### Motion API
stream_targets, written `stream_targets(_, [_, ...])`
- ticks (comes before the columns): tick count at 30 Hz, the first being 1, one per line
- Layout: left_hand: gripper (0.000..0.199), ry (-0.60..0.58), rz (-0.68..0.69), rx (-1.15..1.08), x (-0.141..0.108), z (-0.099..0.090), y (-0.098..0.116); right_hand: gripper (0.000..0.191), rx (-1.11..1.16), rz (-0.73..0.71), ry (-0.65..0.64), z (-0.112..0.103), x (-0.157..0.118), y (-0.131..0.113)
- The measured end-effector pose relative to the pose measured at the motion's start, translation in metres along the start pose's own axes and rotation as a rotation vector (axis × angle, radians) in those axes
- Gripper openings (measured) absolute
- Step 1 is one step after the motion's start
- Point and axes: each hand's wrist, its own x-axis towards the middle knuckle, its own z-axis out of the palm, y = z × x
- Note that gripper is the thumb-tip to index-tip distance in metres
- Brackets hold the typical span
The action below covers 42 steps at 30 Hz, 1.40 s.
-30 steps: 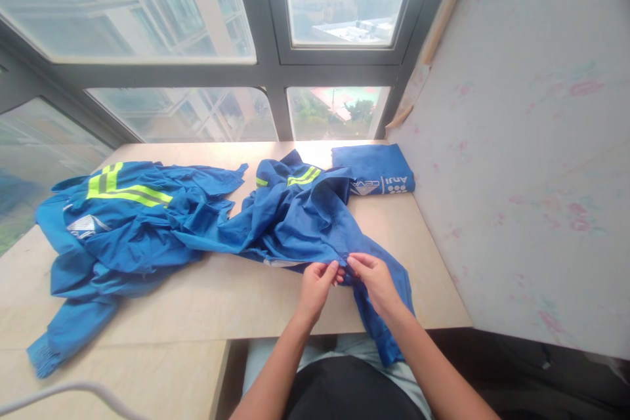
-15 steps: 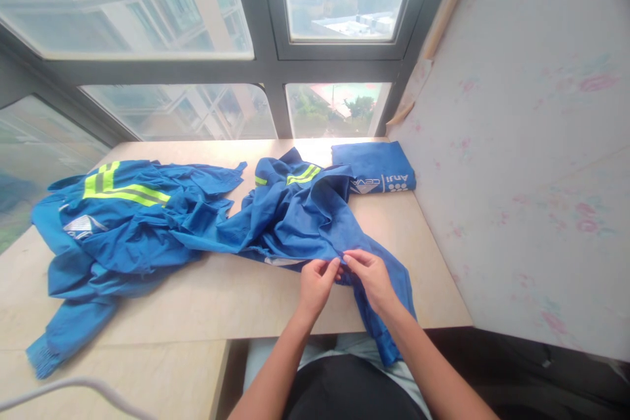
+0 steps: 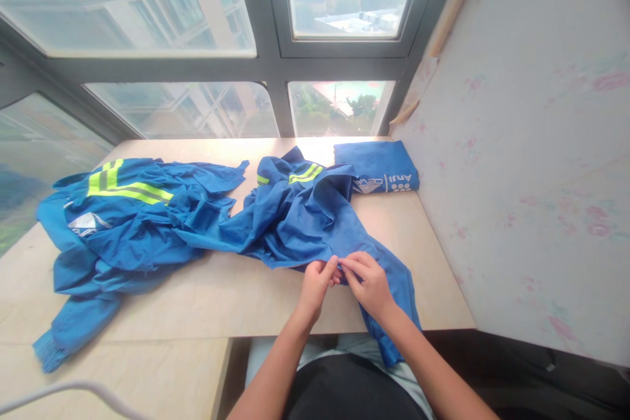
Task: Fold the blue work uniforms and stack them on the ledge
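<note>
A blue work jacket [image 3: 315,216] with yellow-green reflective strips lies crumpled in front of me, one sleeve hanging over the table's near edge. My left hand [image 3: 317,282] pinches the jacket's near edge between thumb and fingers. Close beside it, almost touching, my right hand [image 3: 367,282] pinches the same edge with thumb and forefinger. The fingertips meet there, and any small part between them is too fine to make out. To the left a second blue work jacket [image 3: 132,230] is spread out, with reflective strips and a white patch; the two garments touch or overlap.
A folded blue garment [image 3: 377,164] with white lettering sits at the back right of the pale wooden table [image 3: 413,230]. Windows [image 3: 182,111] stand behind, and a flowered wall [image 3: 531,197] closes the right side. A white cable [image 3: 93,390] curves across the lower left.
The jacket's near edge has shifted slightly downward, and a white patch beneath it is now covered. My fingers have changed their pinch a little. The view has moved slightly.
</note>
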Motion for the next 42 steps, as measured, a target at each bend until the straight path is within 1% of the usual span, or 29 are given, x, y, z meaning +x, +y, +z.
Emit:
stream_targets(2, [0.046,-0.013,-0.128,-0.132,-0.001,0.000,-0.001,0.028,-0.049,-0.046,-0.020,0.004,-0.003,0.001])
stream_targets(4, [0.044,-0.003,-0.200,-0.210,-0.002,0.001,-0.004,0.027,-0.095,-0.072,-0.020,0.007,-0.007,0.002])
stream_targets(7, [0.044,0.044,-0.214,-0.263,-0.004,0.000,-0.010,0.026,-0.123,-0.089,-0.013,0.012,-0.012,0.006])
stream_targets(11, [0.041,0.121,-0.227,-0.364,-0.007,0.000,-0.020,0.026,-0.073,-0.088,-0.012,0.017,-0.017,0.009])
stream_targets(13, [0.041,0.149,-0.221,-0.391,-0.008,-0.001,-0.025,0.024,-0.041,-0.076,-0.009,0.019,-0.019,0.009])
stream_targets(18, [0.045,0.190,-0.155,-0.256,-0.006,-0.004,-0.031,0.024,-0.015,-0.056,0.003,0.024,-0.023,0.010])
stream_targets(22, [0.048,0.193,-0.127,-0.227,-0.003,-0.003,-0.033,0.026,-0.026,-0.048,-0.004,0.023,-0.025,0.007])
stream_targets(25, [0.047,0.204,-0.123,-0.252,0.000,-0.002,-0.034,0.034,-0.069,-0.082,0.010,0.018,-0.029,0.008])
stream_targets(27, [0.046,0.196,-0.127,-0.308,0.001,-0.003,-0.033,0.045,-0.130,-0.100,0.044,0.014,-0.034,0.015])
stream_targets(28, [0.045,0.185,-0.122,-0.340,0.000,-0.004,-0.032,0.050,-0.163,-0.086,0.071,0.012,-0.037,0.021])
stream_targets(29, [0.044,0.170,-0.111,-0.367,0.000,-0.005,-0.030,0.053,-0.192,-0.049,0.109,0.011,-0.040,0.029])
stream_targets(31, [0.043,0.123,-0.066,-0.393,-0.003,-0.009,-0.025,0.054,-0.214,0.089,0.205,0.011,-0.046,0.046])
stream_targets(33, [0.043,0.029,-0.025,-0.367,-0.007,-0.016,-0.020,0.053,-0.152,0.287,0.283,0.013,-0.050,0.065])
stream_targets(35, [0.048,-0.106,-0.024,-0.254,-0.010,-0.027,-0.015,0.053,-0.010,0.483,0.296,0.015,-0.051,0.079])
stream_targets(37, [0.045,-0.215,-0.037,-0.046,-0.010,-0.044,-0.014,0.049,0.131,0.605,0.290,0.017,-0.049,0.087])
stream_targets(38, [0.040,-0.231,-0.032,0.069,-0.010,-0.055,-0.015,0.047,0.180,0.632,0.298,0.018,-0.047,0.089])
stream_targets(39, [0.037,-0.218,-0.021,0.170,-0.009,-0.068,-0.017,0.045,0.216,0.641,0.314,0.018,-0.044,0.089])
stream_targets(40, [0.035,-0.175,-0.006,0.252,-0.007,-0.082,-0.019,0.044,0.243,0.641,0.335,0.018,-0.040,0.087])
stream_targets(41, [0.034,-0.101,0.011,0.316,-0.006,-0.098,-0.022,0.044,0.266,0.636,0.351,0.018,-0.036,0.086])
stream_targets(42, [0.032,-0.002,0.027,0.375,-0.005,-0.115,-0.024,0.043,0.285,0.628,0.355,0.016,-0.032,0.083])
